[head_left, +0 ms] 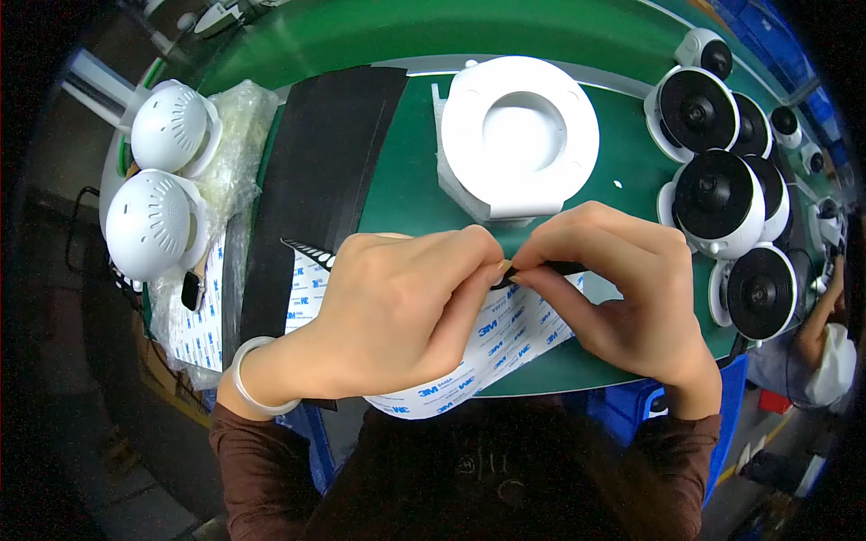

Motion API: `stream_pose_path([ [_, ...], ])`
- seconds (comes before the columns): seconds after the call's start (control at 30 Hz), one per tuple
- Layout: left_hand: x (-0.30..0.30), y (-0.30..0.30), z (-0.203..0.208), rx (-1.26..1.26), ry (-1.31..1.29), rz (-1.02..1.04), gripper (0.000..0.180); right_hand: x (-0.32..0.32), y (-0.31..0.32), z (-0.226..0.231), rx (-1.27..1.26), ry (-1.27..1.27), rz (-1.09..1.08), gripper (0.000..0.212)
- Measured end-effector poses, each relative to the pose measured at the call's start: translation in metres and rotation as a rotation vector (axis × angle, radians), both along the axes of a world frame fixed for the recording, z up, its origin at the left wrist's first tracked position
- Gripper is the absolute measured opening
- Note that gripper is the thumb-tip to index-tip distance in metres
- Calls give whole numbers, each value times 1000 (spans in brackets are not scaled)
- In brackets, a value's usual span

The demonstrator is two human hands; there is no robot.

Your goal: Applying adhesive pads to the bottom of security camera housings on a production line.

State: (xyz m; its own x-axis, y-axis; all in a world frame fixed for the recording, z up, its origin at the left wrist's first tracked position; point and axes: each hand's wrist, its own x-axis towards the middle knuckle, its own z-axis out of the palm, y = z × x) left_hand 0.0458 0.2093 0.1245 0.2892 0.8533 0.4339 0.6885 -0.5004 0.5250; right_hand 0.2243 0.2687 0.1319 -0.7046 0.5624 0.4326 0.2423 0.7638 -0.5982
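Note:
My left hand and my right hand meet in front of me, thumbs and index fingers pinched together. Between the fingertips is a small black piece; its full shape is hidden, and something dark runs on behind the right fingers. Under the hands lies a white backing sheet with blue print, its near edge curling. A dark pointed tool with a row of holes sticks out past the left hand; whether that hand holds it I cannot tell. Just beyond stands a white round housing with a deep hollow.
Two white domed units sit at the left by bubble wrap and a dark smartwatch. A black mat strip crosses the green table. Several white units with black round faces crowd the right. Another person's arm shows far right.

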Motion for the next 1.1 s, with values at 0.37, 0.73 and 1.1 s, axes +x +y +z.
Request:
stream_pose_path([
  [0.37, -6, 1, -3, -86, -65, 55, 4, 0, 8, 14, -139, 53, 50, 10],
  [0.73, 0, 23, -34, -389, -738, 64, 14, -30, 19, 0, 49, 86, -273, 8],
  [1.1, 6, 23, -37, -299, -675, 56, 12, -32, 22, 0, 51, 42, -296, 9],
])
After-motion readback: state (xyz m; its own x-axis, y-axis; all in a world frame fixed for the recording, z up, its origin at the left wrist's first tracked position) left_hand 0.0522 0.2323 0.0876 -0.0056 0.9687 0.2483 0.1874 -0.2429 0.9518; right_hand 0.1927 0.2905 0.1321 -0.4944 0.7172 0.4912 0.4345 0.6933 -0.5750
